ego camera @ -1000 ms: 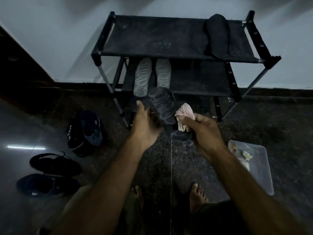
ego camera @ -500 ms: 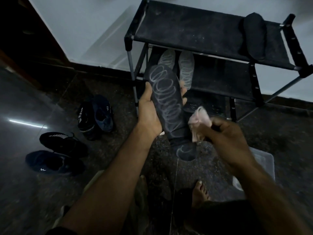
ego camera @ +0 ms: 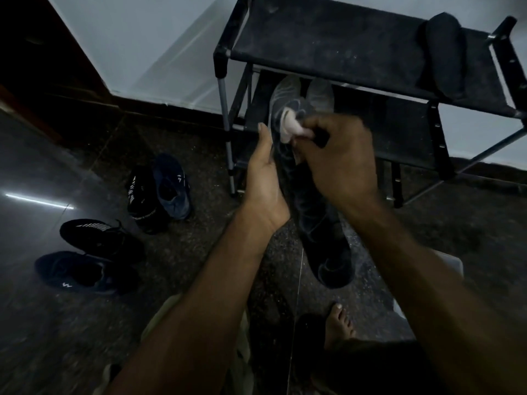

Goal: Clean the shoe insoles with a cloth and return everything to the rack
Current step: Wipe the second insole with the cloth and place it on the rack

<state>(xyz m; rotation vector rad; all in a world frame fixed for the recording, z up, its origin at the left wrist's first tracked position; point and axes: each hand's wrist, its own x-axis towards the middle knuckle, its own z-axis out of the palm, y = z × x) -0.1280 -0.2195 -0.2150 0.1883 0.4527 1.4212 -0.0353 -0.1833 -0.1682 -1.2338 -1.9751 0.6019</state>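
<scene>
Insole (ego camera: 313, 212) up in front of the rack (ego camera: 328, 44) — dark, long, gripped along its left edge by the left hand (ego camera: 263, 178). Right hand (ego camera: 339, 158) pinches a pink cloth (ego camera: 291, 125) against the insole's upper end. Another dark insole (ego camera: 443, 52) lies at the top shelf's right end — two pale ones (ego camera: 320, 94) sit on the middle shelf. Shoes (ego camera: 159, 192) stand on the floor, left.

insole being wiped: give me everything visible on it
The insole is long, dark and flat, seemingly foam or fabric, with faint pale swirl marks. It is held in the air before the rack, toe end up and away, rounded heel end nearest the camera. The left hand grips its left edge; the right hand presses a pink cloth onto its upper part.
</scene>
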